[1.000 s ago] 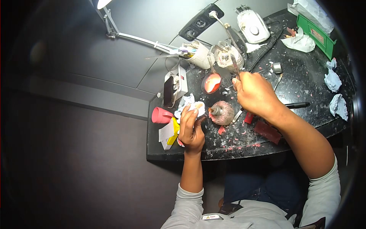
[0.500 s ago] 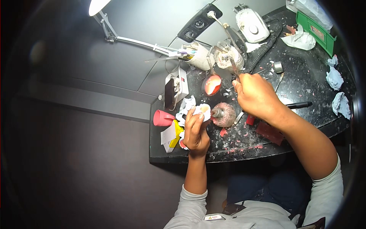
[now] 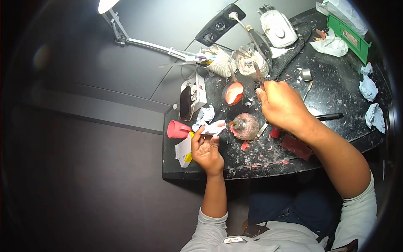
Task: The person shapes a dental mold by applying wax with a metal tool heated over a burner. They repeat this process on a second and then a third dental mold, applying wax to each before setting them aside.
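My left hand [image 3: 208, 154] pinches a white plaster cast [image 3: 215, 127] with a pinkish patch, fingers at its left and thumb beneath. The cast is held tilted, just left of a round spirit burner [image 3: 247, 127] with a metal neck. My right hand [image 3: 282, 101] is closed around a slim wax knife [image 3: 257, 72]. Its blade points up and away, near a cluttered glass jar [image 3: 252, 63]; the handle is hidden in the fist. Left of that hand sits a small pan [image 3: 233, 93] with glowing red-pink contents.
Pink wax sheets [image 3: 296, 147] and scraps litter the black worktop [image 3: 336, 90]. A pink cup [image 3: 178, 129], a phone [image 3: 185, 103] and crumpled paper [image 3: 205, 113] are at the left. A white device [image 3: 278, 29] and a green bin [image 3: 347, 38] stand at the back.
My left hand has moved slightly left and down and turned its palm upward, tilting the cast so it shows edge-on. My right hand and the wax knife stay nearly still.
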Demonstrator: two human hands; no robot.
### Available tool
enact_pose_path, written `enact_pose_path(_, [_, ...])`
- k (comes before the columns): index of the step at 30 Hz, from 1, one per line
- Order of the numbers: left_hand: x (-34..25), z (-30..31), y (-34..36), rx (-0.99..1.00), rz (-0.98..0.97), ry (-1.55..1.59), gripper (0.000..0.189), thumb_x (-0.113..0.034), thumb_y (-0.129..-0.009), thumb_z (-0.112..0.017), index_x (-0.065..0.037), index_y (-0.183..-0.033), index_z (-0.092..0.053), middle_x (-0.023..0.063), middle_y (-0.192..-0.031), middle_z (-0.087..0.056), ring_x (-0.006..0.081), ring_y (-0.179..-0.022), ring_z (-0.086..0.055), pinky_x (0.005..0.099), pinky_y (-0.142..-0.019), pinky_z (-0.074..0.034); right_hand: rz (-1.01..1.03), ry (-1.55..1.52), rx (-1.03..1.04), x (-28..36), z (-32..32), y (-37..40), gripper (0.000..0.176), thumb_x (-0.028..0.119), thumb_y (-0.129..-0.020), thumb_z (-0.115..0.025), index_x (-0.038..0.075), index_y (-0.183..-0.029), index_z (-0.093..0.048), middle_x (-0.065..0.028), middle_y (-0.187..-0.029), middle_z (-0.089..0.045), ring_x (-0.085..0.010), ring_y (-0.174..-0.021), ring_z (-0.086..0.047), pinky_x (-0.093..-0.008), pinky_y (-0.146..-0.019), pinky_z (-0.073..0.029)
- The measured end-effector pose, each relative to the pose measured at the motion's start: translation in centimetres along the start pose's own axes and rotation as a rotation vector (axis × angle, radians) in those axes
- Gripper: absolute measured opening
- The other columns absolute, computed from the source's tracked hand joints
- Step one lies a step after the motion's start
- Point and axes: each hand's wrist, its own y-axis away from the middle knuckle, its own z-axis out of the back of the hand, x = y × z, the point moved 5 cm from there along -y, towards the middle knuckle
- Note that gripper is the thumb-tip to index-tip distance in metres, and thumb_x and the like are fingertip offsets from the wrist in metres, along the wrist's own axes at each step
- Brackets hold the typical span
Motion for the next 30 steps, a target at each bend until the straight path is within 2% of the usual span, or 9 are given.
enact_pose_path(1, [0.0,0.3,-0.1,-0.002,-0.001,-0.001,0.038,-0.002,-0.096,-0.066,0.008,-0.129,-0.051,0.0207,-0.119,-0.064,0.0307,-0.108,-0.068,0.0421,-0.093,-0.057,-0.001,0.003,-0.001,0.0,0.0,0.0,0.027,0.016,-0.094,-0.057,-0.006,-0.085,-0.068,-0.0301,-0.080,-0.068,-0.0481,-0.080,-0.068,-0.0535,-0.076,-0.054])
enact_pose_path(3, [1.5,1.2,-0.3,-0.057,0.344,0.315,0.038,-0.013,-0.100,-0.062,0.008,-0.130,-0.050,0.0205,-0.120,-0.064,0.0295,-0.104,-0.069,0.0413,-0.088,-0.060,0.000,0.005,-0.001,-0.1,0.0,0.0,0.027,0.017,-0.095,-0.057,-0.006,-0.085,-0.068,-0.0300,-0.080,-0.068,-0.0481,-0.080,-0.068,-0.0535,-0.076,-0.054])
enact_pose_path(4, [2.2,1.8,-0.4,-0.049,0.408,0.347,0.041,-0.019,-0.102,-0.059,0.008,-0.131,-0.050,0.0200,-0.120,-0.064,0.0282,-0.101,-0.069,0.0394,-0.084,-0.061,0.001,-0.007,0.000,-0.1,0.0,0.0,0.030,0.019,-0.097,-0.057,-0.007,-0.086,-0.067,-0.0308,-0.079,-0.066,-0.0490,-0.080,-0.066,-0.0548,-0.074,-0.052])
enact_pose_path(7, [2.9,2.8,-0.3,-0.095,0.416,0.308,0.040,-0.016,-0.102,-0.059,0.009,-0.132,-0.050,0.0197,-0.120,-0.065,0.0269,-0.101,-0.069,0.0389,-0.084,-0.062,0.013,-0.014,0.002,-0.2,-0.2,0.0,0.033,0.022,-0.099,-0.056,-0.007,-0.087,-0.066,-0.0314,-0.078,-0.065,-0.0497,-0.080,-0.065,-0.0562,-0.073,-0.049])
enact_pose_path(11, [1.4,1.9,-0.1,-0.085,0.288,0.180,0.038,-0.013,-0.102,-0.058,0.010,-0.132,-0.050,0.0196,-0.120,-0.064,0.0261,-0.103,-0.069,0.0390,-0.085,-0.062,-0.001,0.002,0.005,0.1,0.0,0.1,0.027,0.016,-0.094,-0.058,-0.006,-0.084,-0.068,-0.0305,-0.079,-0.067,-0.0481,-0.080,-0.068,-0.0540,-0.075,-0.054])
enact_pose_path(13, [0.2,1.1,-0.3,-0.049,0.137,0.004,0.040,-0.009,-0.101,-0.059,0.011,-0.134,-0.048,0.0212,-0.121,-0.063,0.0261,-0.106,-0.067,0.0408,-0.088,-0.061,0.006,0.006,-0.003,0.1,-0.1,0.1,0.027,0.016,-0.094,-0.058,-0.006,-0.083,-0.068,-0.0304,-0.078,-0.067,-0.0480,-0.080,-0.068,-0.0538,-0.075,-0.054])
enact_pose_path(16, [-0.6,0.1,-0.4,-0.002,0.030,-0.067,0.044,-0.006,-0.100,-0.061,0.011,-0.137,-0.046,0.0229,-0.123,-0.062,0.0265,-0.110,-0.065,0.0418,-0.091,-0.060,0.022,-0.004,-0.012,0.0,-0.1,0.1,0.026,0.014,-0.093,-0.059,-0.006,-0.081,-0.068,-0.0303,-0.076,-0.066,-0.0478,-0.078,-0.068,-0.0533,-0.074,-0.054])
enact_pose_path(22, [-1.2,-1.5,-0.4,0.023,-0.004,-0.073,0.049,-0.004,-0.098,-0.063,0.010,-0.141,-0.044,0.0228,-0.126,-0.060,0.0267,-0.116,-0.063,0.0374,-0.100,-0.052,0.056,-0.031,-0.032,-0.1,-0.3,0.1,0.021,0.011,-0.089,-0.060,-0.006,-0.078,-0.067,-0.0308,-0.073,-0.065,-0.0476,-0.076,-0.068,-0.0533,-0.073,-0.054])
enact_pose_path(30, [-1.1,-2.5,-0.5,0.072,0.014,-0.078,0.049,-0.001,-0.099,-0.061,0.010,-0.142,-0.042,0.0216,-0.131,-0.058,0.0260,-0.118,-0.061,0.0342,-0.102,-0.048,0.070,-0.005,-0.032,-0.4,-0.7,0.0,0.019,0.010,-0.087,-0.061,-0.006,-0.080,-0.068,-0.0306,-0.073,-0.066,-0.0470,-0.077,-0.069,-0.0533,-0.075,-0.055])
